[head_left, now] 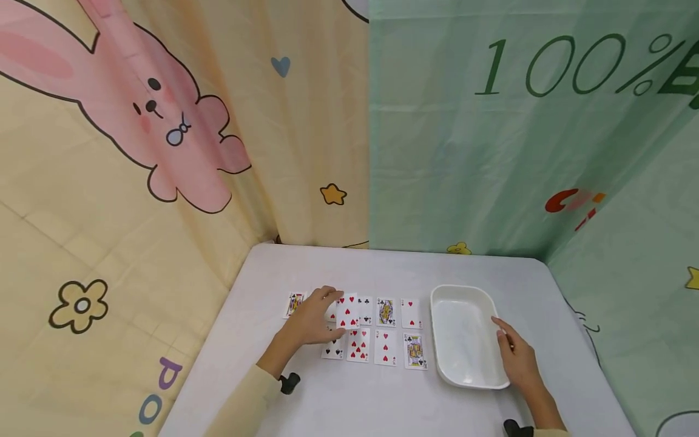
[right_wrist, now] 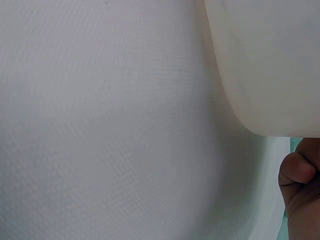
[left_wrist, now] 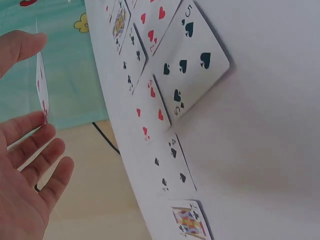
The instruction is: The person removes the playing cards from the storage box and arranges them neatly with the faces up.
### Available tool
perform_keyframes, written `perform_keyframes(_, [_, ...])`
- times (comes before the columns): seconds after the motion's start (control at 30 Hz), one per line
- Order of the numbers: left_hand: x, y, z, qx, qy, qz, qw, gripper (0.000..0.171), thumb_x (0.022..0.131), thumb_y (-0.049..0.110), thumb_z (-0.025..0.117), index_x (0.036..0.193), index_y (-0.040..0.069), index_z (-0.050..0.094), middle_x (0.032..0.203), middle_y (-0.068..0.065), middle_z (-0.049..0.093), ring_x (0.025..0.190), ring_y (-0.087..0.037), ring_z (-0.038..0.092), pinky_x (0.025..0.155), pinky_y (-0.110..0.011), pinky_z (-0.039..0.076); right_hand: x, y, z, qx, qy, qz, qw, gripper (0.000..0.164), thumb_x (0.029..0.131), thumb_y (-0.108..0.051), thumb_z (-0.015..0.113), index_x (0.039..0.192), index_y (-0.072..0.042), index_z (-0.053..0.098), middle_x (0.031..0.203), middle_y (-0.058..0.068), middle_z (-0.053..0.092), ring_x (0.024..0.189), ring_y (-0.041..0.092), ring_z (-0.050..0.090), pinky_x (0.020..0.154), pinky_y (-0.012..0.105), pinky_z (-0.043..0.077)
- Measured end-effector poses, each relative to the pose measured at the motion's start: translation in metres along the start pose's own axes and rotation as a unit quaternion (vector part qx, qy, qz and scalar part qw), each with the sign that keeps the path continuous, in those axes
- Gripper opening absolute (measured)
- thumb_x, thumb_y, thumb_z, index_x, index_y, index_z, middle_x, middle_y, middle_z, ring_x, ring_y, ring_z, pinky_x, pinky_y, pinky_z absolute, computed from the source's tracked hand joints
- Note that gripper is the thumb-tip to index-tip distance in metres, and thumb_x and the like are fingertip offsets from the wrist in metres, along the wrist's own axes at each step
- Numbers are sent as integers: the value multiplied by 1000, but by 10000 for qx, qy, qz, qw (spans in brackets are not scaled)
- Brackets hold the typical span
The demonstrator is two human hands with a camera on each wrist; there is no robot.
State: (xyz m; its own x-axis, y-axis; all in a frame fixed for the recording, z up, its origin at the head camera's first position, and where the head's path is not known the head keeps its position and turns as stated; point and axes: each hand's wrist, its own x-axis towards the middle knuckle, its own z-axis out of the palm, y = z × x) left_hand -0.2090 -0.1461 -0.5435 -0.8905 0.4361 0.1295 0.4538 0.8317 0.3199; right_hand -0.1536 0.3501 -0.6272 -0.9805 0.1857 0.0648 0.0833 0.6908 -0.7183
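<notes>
My left hand (head_left: 312,317) pinches a playing card (head_left: 347,311) with red hearts between thumb and fingertips, raised over the laid-out cards. In the left wrist view that card (left_wrist: 42,82) shows almost edge-on, and the other fingers of the left hand (left_wrist: 27,165) spread loosely below it. At the right rim of a white tray (head_left: 437,340), my right hand (head_left: 519,359) grips the edge with thumb and finger. Only part of the right hand (right_wrist: 302,180) appears in the right wrist view, beside the tray wall (right_wrist: 270,70).
Face-up cards lie in two rows left of the tray, among them a jack-like court card (head_left: 386,312), a two of hearts (head_left: 411,314), a three of hearts (head_left: 385,348) and a king-like card (head_left: 415,351). Printed curtains (head_left: 464,152) hang behind the white-covered table (head_left: 382,400).
</notes>
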Motion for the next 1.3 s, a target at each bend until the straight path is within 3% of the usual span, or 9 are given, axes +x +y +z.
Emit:
perform_keyframes(0.27, [-23,-25,-6,-102,-77,-144,9998,83,78,51,83,148,16,55,144,-5,56,132,-26,56,106,-47,52,-1,0,0,35,-62,100,9999,47,112,-36,38,153,-15,50,97,13,63,76,10,50,60,24,44])
perform_keyframes(0.63, [-55,-66,-2,-104,-648,-499,9966,81,73,43,88,144,16,59,150,-10,53,140,-30,51,110,-49,49,-4,-1,0,45,-46,186,9998,47,112,-36,37,153,-16,50,94,13,60,74,10,49,60,24,43])
perform_keyframes(1.0, [-65,-79,13,-71,-1093,-424,9931,81,73,40,88,143,10,59,149,-14,53,140,-34,49,113,-50,46,-2,-1,1,11,-13,112,9999,47,113,-34,37,154,-15,49,99,14,64,76,10,50,61,24,43])
perform_keyframes(1.3, [-67,-84,24,-161,-1128,-490,9923,79,75,34,87,144,10,58,149,-12,53,140,-31,51,112,-49,47,0,-4,0,42,-25,148,9999,47,113,-35,37,154,-16,49,93,13,59,73,10,48,59,24,42])
